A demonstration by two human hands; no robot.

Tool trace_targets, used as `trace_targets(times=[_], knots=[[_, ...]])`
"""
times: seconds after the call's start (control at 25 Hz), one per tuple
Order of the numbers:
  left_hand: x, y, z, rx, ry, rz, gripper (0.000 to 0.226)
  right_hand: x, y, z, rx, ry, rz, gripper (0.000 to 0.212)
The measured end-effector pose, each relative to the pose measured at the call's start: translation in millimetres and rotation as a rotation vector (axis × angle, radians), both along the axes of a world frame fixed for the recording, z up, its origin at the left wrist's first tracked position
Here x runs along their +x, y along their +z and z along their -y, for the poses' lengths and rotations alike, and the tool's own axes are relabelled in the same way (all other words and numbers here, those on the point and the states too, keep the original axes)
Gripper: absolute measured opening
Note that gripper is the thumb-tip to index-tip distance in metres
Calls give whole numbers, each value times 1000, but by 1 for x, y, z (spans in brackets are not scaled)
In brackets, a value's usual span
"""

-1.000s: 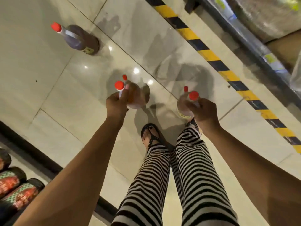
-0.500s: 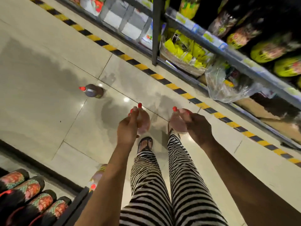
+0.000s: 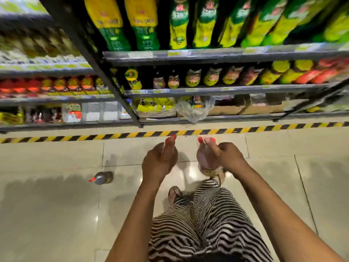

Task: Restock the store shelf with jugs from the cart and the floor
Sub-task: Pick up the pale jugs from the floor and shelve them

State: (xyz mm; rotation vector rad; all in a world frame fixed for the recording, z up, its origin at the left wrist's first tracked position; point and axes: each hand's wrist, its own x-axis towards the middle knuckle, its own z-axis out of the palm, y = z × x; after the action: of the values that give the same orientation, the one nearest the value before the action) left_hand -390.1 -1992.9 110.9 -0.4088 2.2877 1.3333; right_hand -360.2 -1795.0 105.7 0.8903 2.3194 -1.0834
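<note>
The left hand (image 3: 159, 161) is curled tight round the necks of the red-capped jugs (image 3: 173, 137) it holds. Only the red caps show, at twelve o'clock of the knuckles. The bodies are hidden behind the hand, and blur keeps their number from being told. At three o'clock of it, a little apart, the right hand (image 3: 229, 157) grips a second pair of jugs (image 3: 206, 161). Their pale pinkish bodies hang at eight o'clock of the fist, and their two red caps stand at eleven o'clock. Both hands are held out over the tiled floor (image 3: 56, 214), near the hazard tape (image 3: 94, 137) that runs from nine to three o'clock across the view. A dark jug (image 3: 103, 178) with a red cap stands alone on the floor at eight o'clock of the left hand, well apart from it. Beyond the tape, at twelve o'clock, rises the store shelf (image 3: 217, 89). Its top tier is packed with green and yellow bottles (image 3: 179, 25), and smaller bottles fill the tier below, all blurred. A clear plastic bag (image 3: 194, 110) sags over the lowest rail. At six o'clock of the hands are striped trousers (image 3: 207, 224) and a sandalled foot (image 3: 174, 193).
</note>
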Motion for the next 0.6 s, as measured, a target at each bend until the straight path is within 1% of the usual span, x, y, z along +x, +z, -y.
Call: trace_targets(times=[0.08, 0.12, 0.2, 0.28, 0.32, 0.44, 0.52, 0.6], knots=[[9, 10, -25, -129, -171, -2, 68, 32, 13, -21, -30, -149, -26, 68], [13, 15, -39, -155, -240, 2, 72, 48, 18, -32, -52, -210, -37, 72], [25, 20, -71, -125, -340, 32, 72, 78, 27, -55, -132, -344, -61, 76], [37, 23, -106, -100, -448, 22, 64, 105, 37, -79, -203, -467, -81, 66], [44, 27, -123, -108, -514, 14, 60, 117, 41, -90, -205, -497, -80, 62], [72, 47, -187, -134, -685, -42, 57, 162, 50, -140, -144, -552, -79, 60], [92, 54, -228, -144, -733, -51, 61, 193, 54, -180, -96, -582, -113, 61], [111, 57, -271, -112, -743, -55, 66, 221, 63, -223, -27, -567, -142, 61]])
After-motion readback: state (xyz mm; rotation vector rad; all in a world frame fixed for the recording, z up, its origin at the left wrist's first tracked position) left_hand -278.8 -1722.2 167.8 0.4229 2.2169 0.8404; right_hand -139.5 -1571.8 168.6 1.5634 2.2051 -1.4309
